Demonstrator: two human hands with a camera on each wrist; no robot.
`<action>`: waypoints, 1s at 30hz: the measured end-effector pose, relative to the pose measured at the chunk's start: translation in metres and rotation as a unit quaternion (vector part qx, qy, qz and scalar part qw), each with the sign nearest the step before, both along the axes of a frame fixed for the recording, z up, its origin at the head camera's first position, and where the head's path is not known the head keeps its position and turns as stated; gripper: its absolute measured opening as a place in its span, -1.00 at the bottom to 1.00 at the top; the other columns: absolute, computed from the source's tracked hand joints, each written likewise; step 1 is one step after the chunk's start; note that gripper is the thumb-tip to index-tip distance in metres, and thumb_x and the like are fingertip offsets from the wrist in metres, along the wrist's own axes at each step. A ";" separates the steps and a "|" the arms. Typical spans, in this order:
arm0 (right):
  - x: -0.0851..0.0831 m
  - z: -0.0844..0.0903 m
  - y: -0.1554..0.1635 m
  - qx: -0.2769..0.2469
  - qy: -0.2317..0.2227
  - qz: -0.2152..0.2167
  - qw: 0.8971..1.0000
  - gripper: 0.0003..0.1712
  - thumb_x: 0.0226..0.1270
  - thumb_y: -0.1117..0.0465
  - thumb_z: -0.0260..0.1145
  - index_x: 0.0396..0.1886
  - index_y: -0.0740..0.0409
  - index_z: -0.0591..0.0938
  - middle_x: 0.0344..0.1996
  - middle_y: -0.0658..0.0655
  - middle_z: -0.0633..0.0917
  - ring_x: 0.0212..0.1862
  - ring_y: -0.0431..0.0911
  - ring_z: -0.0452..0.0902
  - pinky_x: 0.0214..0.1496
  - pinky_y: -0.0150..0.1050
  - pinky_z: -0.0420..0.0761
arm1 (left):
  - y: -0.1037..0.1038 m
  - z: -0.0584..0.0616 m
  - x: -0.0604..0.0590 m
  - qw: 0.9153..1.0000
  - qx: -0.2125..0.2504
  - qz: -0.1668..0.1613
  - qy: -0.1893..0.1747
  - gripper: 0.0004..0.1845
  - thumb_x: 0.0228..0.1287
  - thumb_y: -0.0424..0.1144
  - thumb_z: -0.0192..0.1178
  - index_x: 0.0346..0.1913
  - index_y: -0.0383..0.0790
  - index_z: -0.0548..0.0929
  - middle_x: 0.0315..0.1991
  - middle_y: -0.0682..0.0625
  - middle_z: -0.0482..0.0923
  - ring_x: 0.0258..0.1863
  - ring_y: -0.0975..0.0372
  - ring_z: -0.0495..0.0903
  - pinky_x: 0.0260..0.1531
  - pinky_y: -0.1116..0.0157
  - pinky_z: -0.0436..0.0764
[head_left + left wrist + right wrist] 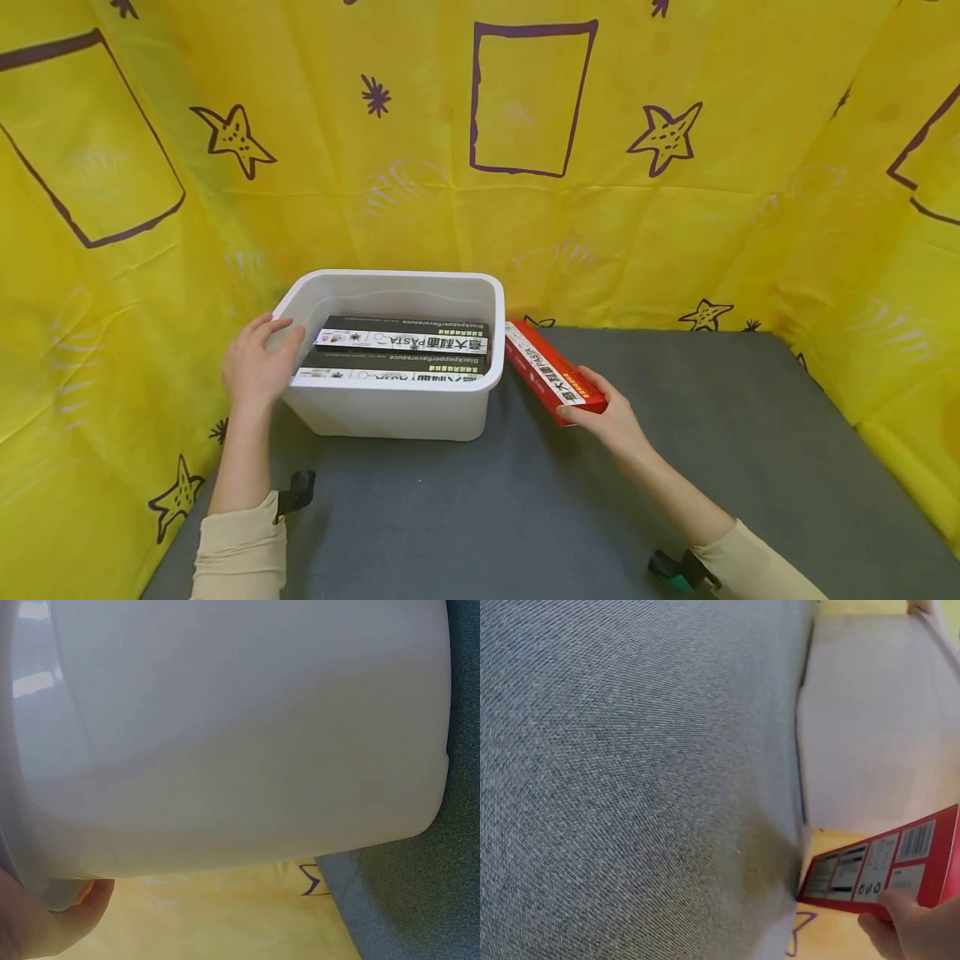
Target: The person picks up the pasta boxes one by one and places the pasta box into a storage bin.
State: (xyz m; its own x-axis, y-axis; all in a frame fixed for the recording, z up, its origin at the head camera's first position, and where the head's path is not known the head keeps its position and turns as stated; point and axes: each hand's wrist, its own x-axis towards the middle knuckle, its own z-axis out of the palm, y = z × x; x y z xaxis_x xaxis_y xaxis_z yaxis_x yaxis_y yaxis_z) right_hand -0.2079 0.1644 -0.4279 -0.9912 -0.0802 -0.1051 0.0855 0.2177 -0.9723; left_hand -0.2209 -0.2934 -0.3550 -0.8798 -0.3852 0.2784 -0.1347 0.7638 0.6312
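Observation:
A white plastic bin (390, 414) stands left of centre in the head view. My left hand (258, 358) grips its left rim, and fingers (82, 911) curl round the lip in the left wrist view. Inside lie black pasta boxes with white label strips, an upper one (401, 340) and a lower one (390, 363). To the right of the bin, my right hand (611, 417) holds a red pasta box (551, 371) by its near end, tilted, its far end close to the bin's right side. The box's printed side (862, 870) faces the right wrist camera.
A dark grey cloth-covered table (465, 517) lies under everything. Yellow curtain (420, 167) with purple drawings hangs behind the table and along both sides. Dark straps (296, 492) sit on both wrists over beige sleeves (240, 546).

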 end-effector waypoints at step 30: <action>0.016 0.054 0.010 -0.244 0.147 0.034 0.958 -0.25 0.27 0.50 0.13 0.48 0.27 0.19 0.31 0.16 0.28 0.19 0.03 0.28 0.00 -0.34 0.62 | 0.000 0.001 0.001 1.000 0.004 -0.003 -0.001 -0.44 0.41 0.06 -0.03 0.25 -0.29 0.54 0.42 -0.20 0.27 0.36 -0.23 0.19 0.29 -0.19 0.10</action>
State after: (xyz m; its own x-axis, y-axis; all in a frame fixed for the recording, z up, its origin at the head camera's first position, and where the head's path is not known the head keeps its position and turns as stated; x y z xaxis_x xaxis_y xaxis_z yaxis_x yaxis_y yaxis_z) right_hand -0.1915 0.1740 -0.3742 -0.9630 -0.1147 0.2441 -0.2057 -0.2728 -0.9398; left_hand -0.2199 -0.2929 -0.3537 -0.8825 -0.3823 0.2741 -0.1313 0.7597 0.6369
